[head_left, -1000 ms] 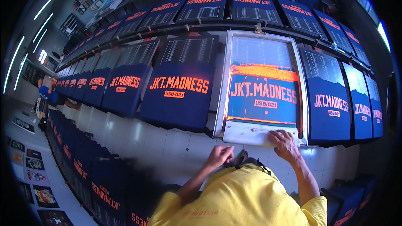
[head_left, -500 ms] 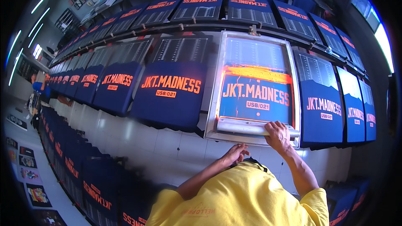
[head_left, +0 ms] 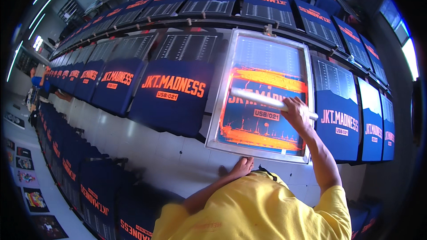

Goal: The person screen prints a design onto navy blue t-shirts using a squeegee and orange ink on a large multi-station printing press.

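My right hand [head_left: 297, 114] is closed around the right part of a long pale squeegee [head_left: 260, 99], which lies slanted across the middle of a framed printing screen [head_left: 214, 126]. Orange ink [head_left: 267, 79] forms a thick band beyond the squeegee, and another orange strip [head_left: 260, 139] lies along the near end of the mesh. Under the screen a dark blue shirt with lettering shows through. My left hand [head_left: 243, 167] is closed just below the screen's near edge, fingers curled; whether it grips the frame cannot be made out.
Dark blue printed shirts on boards flank the screen, one left [head_left: 167, 100] and one right [head_left: 336, 124]. A rail [head_left: 155, 24] with clamps runs behind, with another row beyond. More shirts [head_left: 91, 186] line the lower left. A person in blue [head_left: 41, 82] is far left.
My right hand has pushed the squeegee from the screen's near end to its middle, leaving orange ink near me. My left hand's fingers have curled in.
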Motion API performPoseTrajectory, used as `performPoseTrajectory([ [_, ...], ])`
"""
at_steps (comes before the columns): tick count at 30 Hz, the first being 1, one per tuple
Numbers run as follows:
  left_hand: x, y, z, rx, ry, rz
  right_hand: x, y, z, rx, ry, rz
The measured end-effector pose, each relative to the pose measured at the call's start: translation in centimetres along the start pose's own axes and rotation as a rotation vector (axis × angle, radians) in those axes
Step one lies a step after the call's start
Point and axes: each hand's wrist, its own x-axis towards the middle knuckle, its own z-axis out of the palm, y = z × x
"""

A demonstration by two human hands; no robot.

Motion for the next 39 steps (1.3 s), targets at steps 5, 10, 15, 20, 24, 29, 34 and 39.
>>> performPoseTrajectory([
  [5,-0.5,0.6,0.3,-0.037,0.026,-0.004,5.1,3.8,2.1,-0.002,0.034,0.033],
  [10,-2.1,4.3,1.3,0.169,0.058,-0.005,8.7,4.1,2.9,-0.036,-0.028,0.066],
  [15,-3.0,5.9,1.6,0.188,0.031,0.029,9.9,4.8,4.0,-0.08,-0.096,0.075],
  [20,-3.0,5.5,1.7,0.259,0.067,0.019,10.3,5.5,5.3,-0.141,-0.134,0.02],
  [24,-3.7,7.3,1.7,0.355,0.056,0.035,10.5,4.4,4.2,-0.13,-0.238,0.033],
  [29,-3.4,6.6,1.6,0.299,0.043,0.054,8.4,3.0,3.2,-0.112,-0.291,0.017],
  [34,-2.3,5.2,0.5,0.18,-0.064,0.038,4.0,-0.3,1.8,-0.101,-0.28,-0.037],
  [39,-1.2,3.1,-0.3,-0.051,-0.153,0.023,-2.1,-3.3,1.0,-0.038,-0.278,-0.082],
])
